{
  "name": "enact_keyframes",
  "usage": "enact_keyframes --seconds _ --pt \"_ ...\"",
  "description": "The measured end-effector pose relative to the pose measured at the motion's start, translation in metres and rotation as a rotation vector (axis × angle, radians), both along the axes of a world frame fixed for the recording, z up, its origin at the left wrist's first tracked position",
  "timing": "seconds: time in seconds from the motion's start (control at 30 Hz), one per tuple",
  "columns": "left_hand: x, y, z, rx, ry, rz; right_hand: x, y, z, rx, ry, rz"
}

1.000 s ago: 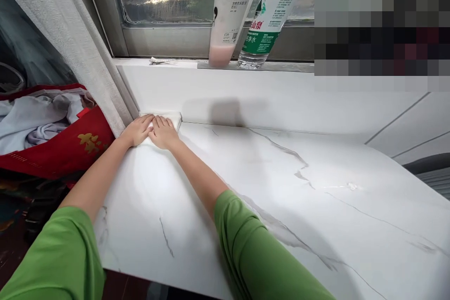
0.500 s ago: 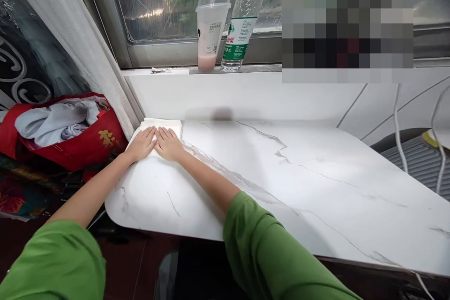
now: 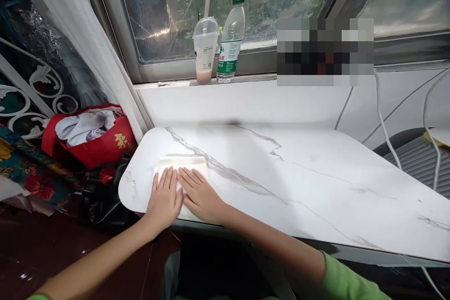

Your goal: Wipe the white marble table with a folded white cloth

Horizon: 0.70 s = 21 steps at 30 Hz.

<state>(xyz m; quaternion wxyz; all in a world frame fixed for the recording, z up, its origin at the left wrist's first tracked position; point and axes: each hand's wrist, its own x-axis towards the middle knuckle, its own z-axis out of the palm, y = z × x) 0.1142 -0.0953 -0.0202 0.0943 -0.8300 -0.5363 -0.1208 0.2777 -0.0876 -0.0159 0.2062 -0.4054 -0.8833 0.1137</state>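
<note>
A folded white cloth (image 3: 183,165) lies on the white marble table (image 3: 298,183) near its front left corner. My left hand (image 3: 164,197) rests flat on the cloth's near left part, fingers stretched out. My right hand (image 3: 201,194) lies flat beside it on the cloth's near right part, fingers spread, and the two hands touch. Both palms press down on the cloth and hold nothing.
On the window sill stand a plastic cup with pink drink and straw (image 3: 206,51) and a water bottle (image 3: 230,40). A red bag with clothes (image 3: 92,137) and a black bag (image 3: 101,197) sit left of the table. White cables (image 3: 385,126) hang at right.
Both hands have slid the white cloth from the table's far left corner by the wall back to the front edge. The camera has pulled back and tilted up.
</note>
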Motion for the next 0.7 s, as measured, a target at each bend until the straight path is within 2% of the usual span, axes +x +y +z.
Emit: enact_keyframes --seconds 0.1,0.2,0.3,0.5,0.7 --pt "0.021 0.003 -0.003 -0.019 -0.005 -0.049 0.014 -0.003 0.007 -0.138 0.018 -0.11" --pt "0.041 0.027 -0.004 -0.033 -0.031 -0.07 0.023 0.016 0.01 -0.185 -0.011 -0.241" --pt "0.062 0.063 -0.004 -0.047 -0.065 -0.031 0.033 0.051 0.009 -0.126 -0.073 -0.299" --pt "0.099 0.139 -0.001 -0.089 -0.074 0.033 0.062 0.133 0.0 -0.003 -0.118 -0.291" --pt "0.12 0.21 0.003 -0.083 -0.067 -0.006 0.082 0.2 -0.004 -0.042 -0.077 -0.366"
